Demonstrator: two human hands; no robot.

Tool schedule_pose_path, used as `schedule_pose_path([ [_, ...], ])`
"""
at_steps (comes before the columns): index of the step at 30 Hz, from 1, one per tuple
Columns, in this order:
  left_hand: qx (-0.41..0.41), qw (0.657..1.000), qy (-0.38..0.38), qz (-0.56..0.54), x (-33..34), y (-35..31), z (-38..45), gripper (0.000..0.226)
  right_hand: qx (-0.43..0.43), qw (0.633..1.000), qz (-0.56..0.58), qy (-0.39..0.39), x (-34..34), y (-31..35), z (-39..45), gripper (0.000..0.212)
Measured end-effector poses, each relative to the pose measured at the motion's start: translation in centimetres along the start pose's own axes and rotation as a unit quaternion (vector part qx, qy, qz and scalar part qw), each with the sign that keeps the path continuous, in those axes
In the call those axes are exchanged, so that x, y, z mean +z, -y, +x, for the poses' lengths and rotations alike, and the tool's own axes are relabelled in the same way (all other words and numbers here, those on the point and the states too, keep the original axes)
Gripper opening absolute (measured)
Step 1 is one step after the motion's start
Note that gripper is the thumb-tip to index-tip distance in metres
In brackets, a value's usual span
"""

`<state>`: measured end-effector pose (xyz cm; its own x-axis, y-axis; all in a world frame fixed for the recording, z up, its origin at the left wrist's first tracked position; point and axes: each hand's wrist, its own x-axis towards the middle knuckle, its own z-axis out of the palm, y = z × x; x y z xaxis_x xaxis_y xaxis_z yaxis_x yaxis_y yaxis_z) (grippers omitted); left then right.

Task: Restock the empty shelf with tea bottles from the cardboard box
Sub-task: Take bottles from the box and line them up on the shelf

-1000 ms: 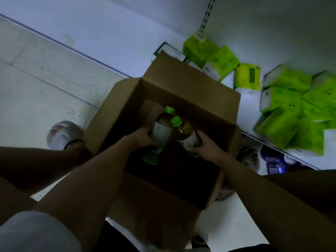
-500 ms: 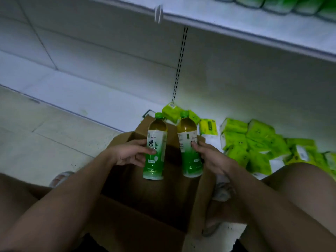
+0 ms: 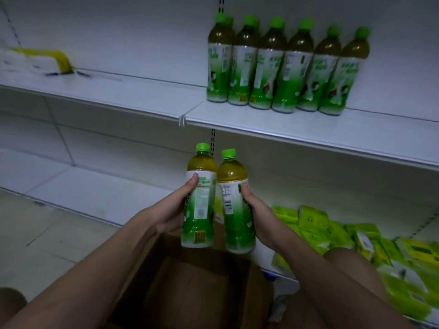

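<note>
My left hand [image 3: 172, 211] grips a green-capped tea bottle [image 3: 199, 210] around its label. My right hand [image 3: 255, 210] grips a second tea bottle [image 3: 234, 200] beside it; the two bottles stand upright and almost touch. Both hang in the air above the open cardboard box [image 3: 190, 288], below the front edge of the white shelf [image 3: 297, 129]. On that shelf, to the upper right, stands a row of several tea bottles [image 3: 282, 67]. The inside of the box is dark and I cannot see what it holds.
Green tissue packs [image 3: 337, 236] are piled on the bottom shelf at the right. A blurred white-and-yellow pack [image 3: 35, 60] lies on the shelf's left end. The lower white shelf [image 3: 90, 193] runs off to the left, grey floor [image 3: 35, 238] in front. My knee [image 3: 351, 264] is at the right.
Both hands have lifted the two bottles out of the box and raised them toward the shelf. My view has tilted up, bringing the row of shelved bottles into sight.
</note>
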<state>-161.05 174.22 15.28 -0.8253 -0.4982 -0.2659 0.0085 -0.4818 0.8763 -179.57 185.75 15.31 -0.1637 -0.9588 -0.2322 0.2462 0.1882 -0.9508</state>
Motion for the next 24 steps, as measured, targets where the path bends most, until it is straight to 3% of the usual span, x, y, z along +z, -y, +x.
schedule_pose_path([
  [8,0.111,0.985,0.052,0.124,6.1,-10.3,-1.4,0.081,-0.148,0.989,-0.02,-0.008,-1.0,8.8,-2.8,0.054],
  [11,0.171,0.968,0.061,0.171,8.9,-13.6,-0.4,0.074,-0.201,0.979,-0.017,-0.022,-1.9,12.8,-3.7,0.046],
  [14,0.228,0.95,0.029,0.21,11.8,-16.4,1.6,0.061,-0.261,0.964,-0.008,-0.055,-3.8,16.6,-4.3,0.051],
  [19,0.273,0.939,0.004,0.211,16.5,-18.8,5.8,0.062,-0.325,0.939,0.001,-0.116,-8.0,20.9,-4.4,0.066],
  [24,0.289,0.94,-0.015,0.182,19.9,-18.5,10.8,0.065,-0.341,0.921,0.028,-0.189,-12.1,22.3,-3.2,0.059],
])
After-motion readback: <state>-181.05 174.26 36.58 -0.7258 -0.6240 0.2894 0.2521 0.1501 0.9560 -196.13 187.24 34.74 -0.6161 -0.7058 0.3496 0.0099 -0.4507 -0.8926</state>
